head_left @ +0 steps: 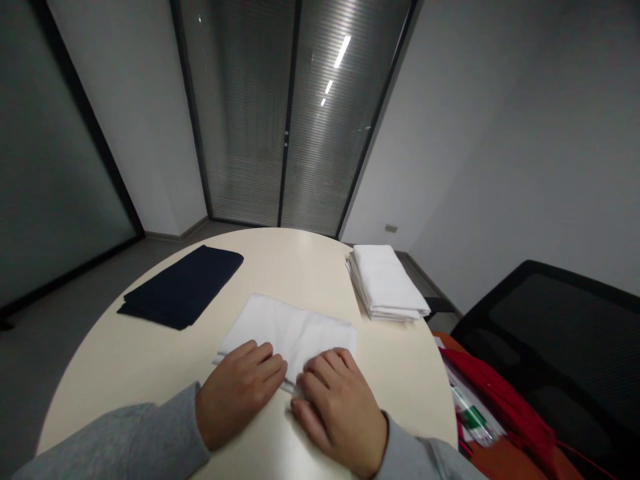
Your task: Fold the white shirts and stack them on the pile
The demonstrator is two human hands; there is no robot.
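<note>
A folded white cloth (293, 325) lies on the table in front of me, its near edge under my fingers. My left hand (243, 390) is closed on the near left part of that edge, fingers curled and thumb hidden. Close beside it, my right hand (341, 408) has its fingers bent over the near right part, with the thumb low against the edge. Some creases run across the cloth between the hands. The fingertips are partly out of sight.
Dark navy folded cloth (183, 287) lies on the left of the round cream table (295, 257). A stack of folded white cloths (387, 280) sits at the right rim. Beyond the right edge stand a black mesh chair (560, 333) and an orange seat holding red fabric (500, 393) and a plastic package (473, 417).
</note>
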